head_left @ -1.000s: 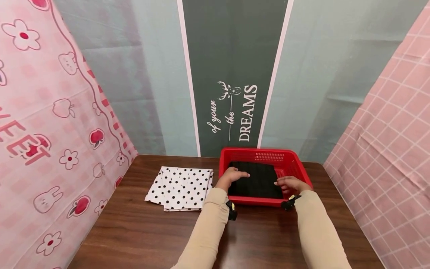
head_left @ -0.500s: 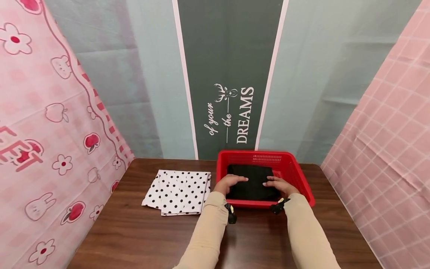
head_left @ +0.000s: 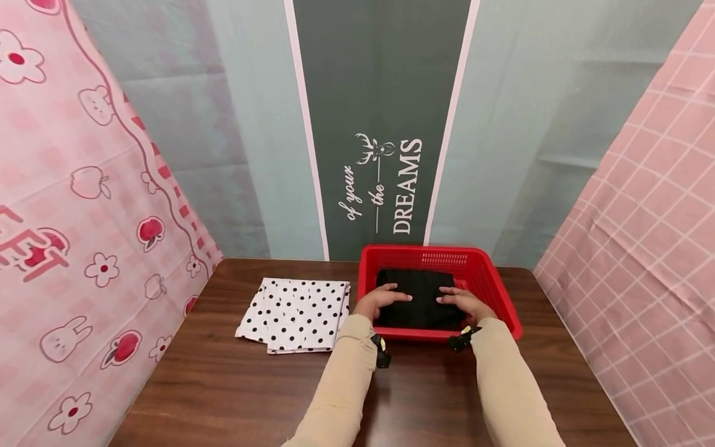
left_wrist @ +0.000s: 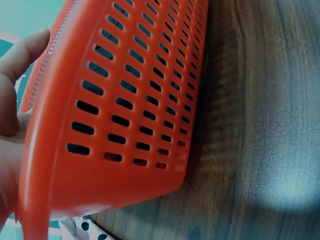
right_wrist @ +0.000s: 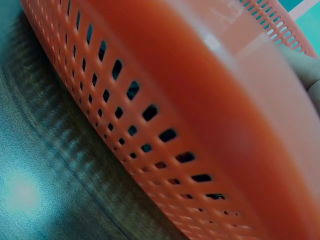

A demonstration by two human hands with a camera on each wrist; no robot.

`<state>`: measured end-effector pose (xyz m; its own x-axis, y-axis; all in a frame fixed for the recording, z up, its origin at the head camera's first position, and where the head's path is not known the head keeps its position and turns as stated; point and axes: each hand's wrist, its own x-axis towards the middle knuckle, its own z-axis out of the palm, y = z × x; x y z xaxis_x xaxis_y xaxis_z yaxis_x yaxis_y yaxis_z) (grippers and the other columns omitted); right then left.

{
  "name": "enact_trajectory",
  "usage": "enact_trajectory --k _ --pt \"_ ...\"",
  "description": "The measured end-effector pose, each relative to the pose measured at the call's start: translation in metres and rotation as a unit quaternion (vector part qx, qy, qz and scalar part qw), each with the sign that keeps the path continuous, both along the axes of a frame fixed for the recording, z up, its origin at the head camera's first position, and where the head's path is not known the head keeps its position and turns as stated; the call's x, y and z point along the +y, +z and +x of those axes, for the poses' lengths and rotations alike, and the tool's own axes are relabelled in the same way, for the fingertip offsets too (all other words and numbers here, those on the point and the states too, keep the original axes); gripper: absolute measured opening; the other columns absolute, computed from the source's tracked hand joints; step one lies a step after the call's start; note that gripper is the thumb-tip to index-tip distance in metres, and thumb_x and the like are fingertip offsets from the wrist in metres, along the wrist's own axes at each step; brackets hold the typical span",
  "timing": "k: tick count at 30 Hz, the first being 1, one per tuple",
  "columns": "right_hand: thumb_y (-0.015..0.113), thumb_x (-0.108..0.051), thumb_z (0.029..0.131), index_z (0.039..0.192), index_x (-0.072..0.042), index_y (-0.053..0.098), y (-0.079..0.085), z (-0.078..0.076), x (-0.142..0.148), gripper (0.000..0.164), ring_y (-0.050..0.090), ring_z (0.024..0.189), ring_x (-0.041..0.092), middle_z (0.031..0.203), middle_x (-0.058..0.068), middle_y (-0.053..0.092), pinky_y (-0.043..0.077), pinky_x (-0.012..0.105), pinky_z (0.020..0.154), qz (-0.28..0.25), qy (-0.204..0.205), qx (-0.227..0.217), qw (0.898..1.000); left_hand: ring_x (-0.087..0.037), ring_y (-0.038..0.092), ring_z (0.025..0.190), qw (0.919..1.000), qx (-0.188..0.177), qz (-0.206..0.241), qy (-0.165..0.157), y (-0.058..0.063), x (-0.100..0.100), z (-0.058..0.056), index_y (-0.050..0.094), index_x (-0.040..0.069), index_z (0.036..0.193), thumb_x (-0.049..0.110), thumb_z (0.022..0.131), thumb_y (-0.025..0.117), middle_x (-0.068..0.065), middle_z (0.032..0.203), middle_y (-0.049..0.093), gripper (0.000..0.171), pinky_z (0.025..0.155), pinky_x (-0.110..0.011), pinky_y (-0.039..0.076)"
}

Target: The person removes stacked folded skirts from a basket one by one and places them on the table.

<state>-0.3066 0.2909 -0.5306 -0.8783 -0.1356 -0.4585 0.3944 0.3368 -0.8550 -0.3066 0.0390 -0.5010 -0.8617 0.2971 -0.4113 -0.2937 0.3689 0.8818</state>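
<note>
Black folded cloth [head_left: 424, 310] sits inside the red basket [head_left: 419, 336], lying flat. In the head view its long axis runs left-right, roughly parallel to the basket's long sides and the table's far edge; short ends face the table's left and right edges. It takes up the left and middle of the basket; the basket's slotted right end wall shows past it.

Basket stands upright on the wood table [head_left: 279, 397], right of centre, close up to the far edge, nearer the far right corner than the far left one. Its long axis also runs left-right.

Left hand [head_left: 382, 300]: over the basket's left end, thumb extended across the cloth, fingers loose. Right hand [head_left: 467, 302]: over the cloth's right part, fingers extended toward the left hand, relaxed. Neither is clenched. Can't tell how hard the fingertips press on the cloth. Wrist views mostly show slotted basket wall; only part of each hand is in frame, right one blurred.

White polka-dot cloth [head_left: 307, 316]: folded, flat on the table, just left of the basket, toward the far left corner. Beige sleeves [head_left: 341, 385] come in from the near edge, black device [head_left: 382, 352] at the left wrist.
</note>
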Motion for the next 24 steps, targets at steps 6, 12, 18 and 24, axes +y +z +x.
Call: enact_trajectory --k 6,12,18,24 --pt "0.061 -0.029 0.088 0.146 -0.010 0.031 0.000 -0.001 -0.002 0.068 0.037 0.118 0.041 0.143 0.024 0.027 0.042 0.053 0.087 0.014 -0.004 0.011 1.000 -0.031 0.039 0.121 0.9998 0.014 -0.011 0.003 -0.005 -0.001 0.002 0.052 0.009 0.132 0.031 0.084 0.068 -0.011 0.134 0.044 0.055 0.096 -0.050 0.035" --pt "0.060 -0.029 0.088 0.146 -0.010 0.032 0.002 -0.004 -0.005 0.067 0.029 0.125 0.041 0.146 0.023 0.023 0.036 0.056 0.093 0.017 -0.018 0.032 0.999 -0.029 0.043 0.120 0.9992 0.031 -0.019 0.017 -0.006 -0.001 0.006 0.059 0.010 0.126 0.029 0.084 0.068 -0.009 0.130 0.050 0.046 0.095 -0.048 0.037" --pt "0.062 -0.032 0.087 0.145 -0.013 0.034 0.007 -0.006 -0.003 0.067 0.051 0.092 0.028 0.148 0.021 0.021 0.048 0.034 0.066 0.008 -0.027 0.048 0.998 -0.025 0.047 0.114 0.9976 0.050 0.005 0.048 -0.005 0.001 0.007 0.061 0.011 0.123 0.025 0.081 0.072 -0.008 0.127 0.052 0.045 0.091 -0.047 0.040" --pt "0.062 -0.025 0.088 0.144 -0.006 0.033 0.012 -0.004 0.004 0.066 0.047 0.054 0.010 0.141 0.026 0.032 0.038 0.024 0.044 -0.028 -0.028 0.078 0.996 -0.023 0.049 0.108 0.9943 0.089 0.019 0.055 0.001 0.002 0.006 0.061 0.010 0.124 0.015 0.078 0.074 -0.010 0.128 0.051 0.048 0.082 -0.037 0.045"
